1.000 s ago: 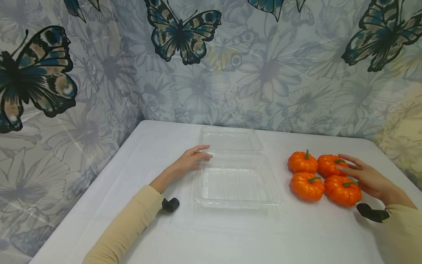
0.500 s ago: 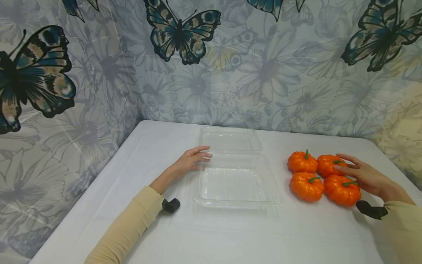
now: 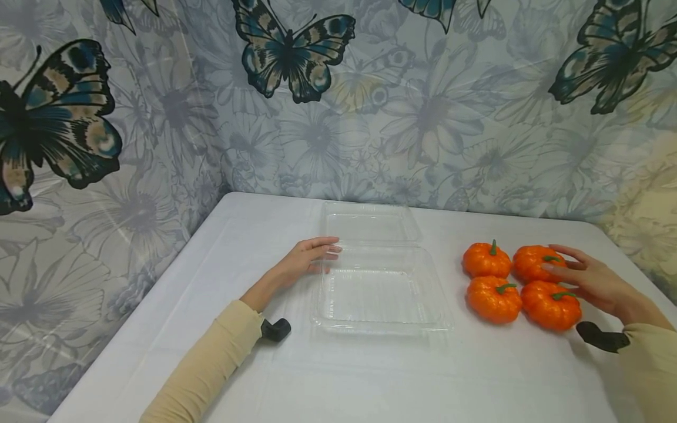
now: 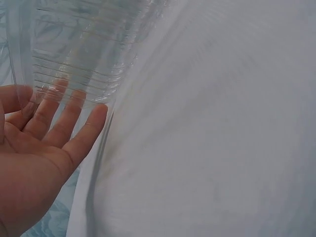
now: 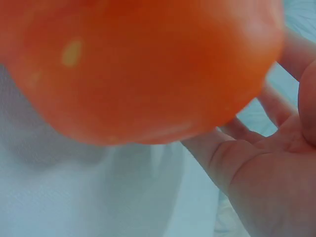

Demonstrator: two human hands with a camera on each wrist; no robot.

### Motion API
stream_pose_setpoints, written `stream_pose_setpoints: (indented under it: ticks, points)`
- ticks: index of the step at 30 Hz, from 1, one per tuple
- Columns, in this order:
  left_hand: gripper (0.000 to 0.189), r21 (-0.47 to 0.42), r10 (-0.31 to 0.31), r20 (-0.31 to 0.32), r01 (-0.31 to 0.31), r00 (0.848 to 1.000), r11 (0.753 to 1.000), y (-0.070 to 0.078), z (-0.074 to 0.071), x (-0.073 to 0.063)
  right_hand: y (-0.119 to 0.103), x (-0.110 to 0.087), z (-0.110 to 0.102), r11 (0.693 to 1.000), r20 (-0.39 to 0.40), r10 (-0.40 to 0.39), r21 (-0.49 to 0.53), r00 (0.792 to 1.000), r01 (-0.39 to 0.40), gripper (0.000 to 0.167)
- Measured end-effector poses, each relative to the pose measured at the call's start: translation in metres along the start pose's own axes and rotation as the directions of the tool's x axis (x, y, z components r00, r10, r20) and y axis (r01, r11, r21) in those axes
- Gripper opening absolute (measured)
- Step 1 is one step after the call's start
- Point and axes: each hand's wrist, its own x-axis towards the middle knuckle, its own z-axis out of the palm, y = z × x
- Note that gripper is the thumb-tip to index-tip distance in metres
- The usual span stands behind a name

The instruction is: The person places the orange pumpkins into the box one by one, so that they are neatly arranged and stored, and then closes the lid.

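Observation:
A clear plastic clamshell container lies unfolded, its base point(image 3: 378, 299) nearer and its lid point(image 3: 370, 223) beyond. My left hand point(image 3: 304, 261) touches the left side of the base near the hinge; in the left wrist view its fairly straight fingers point(image 4: 91, 128) meet the ribbed wall. On the right is a two-by-two group of shiny orange pumpkins with green stems. My right hand point(image 3: 595, 282) holds the back right pumpkin point(image 3: 531, 264), thumb on its near side and fingers behind. Just in front sits the front right pumpkin point(image 3: 550, 308), and an orange pumpkin point(image 5: 148, 74) fills much of the right wrist view.
The back left pumpkin point(image 3: 483, 261) and front left pumpkin point(image 3: 493, 301) stand close beside the held one. A white cloth covers the table point(image 3: 370, 382). Butterfly-patterned fabric point(image 3: 338, 147) hangs behind and along the left side.
My right hand has shifted slightly right, and the back right pumpkin has moved with it, a little away from its neighbours. The left hand and container stay nearly still.

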Motion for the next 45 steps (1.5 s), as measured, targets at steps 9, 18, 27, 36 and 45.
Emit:
stream_pose_setpoints:
  ticks: [9,18,27,36,45]
  points:
    - [0.042,-0.001,-0.015,-0.021,0.015,1.000,1.000,0.000,0.001,0.003,-0.003,-0.009,-0.008,0.929,-0.166,-0.116,0.331,0.979,0.166,0.069]
    - [0.041,-0.008,-0.017,-0.031,0.017,0.999,1.000,0.000,0.001,0.003,-0.026,-0.018,-0.001,0.773,-0.323,-0.170,0.541,0.931,0.330,0.076]
    - [0.041,-0.012,-0.023,-0.041,0.023,0.999,1.000,0.001,0.002,0.001,-0.036,-0.019,0.002,0.564,-0.304,-0.243,0.728,0.921,0.389,0.070]
    - [0.042,-0.023,-0.014,-0.030,0.013,0.999,1.000,0.001,0.003,0.000,-0.046,-0.021,0.008,0.244,-0.334,-0.269,0.884,0.903,0.400,0.054]
    - [0.042,-0.026,-0.021,-0.030,0.021,0.999,0.999,0.002,0.004,0.000,-0.058,-0.018,0.016,0.161,-0.262,-0.313,0.933,0.913,0.323,0.053]
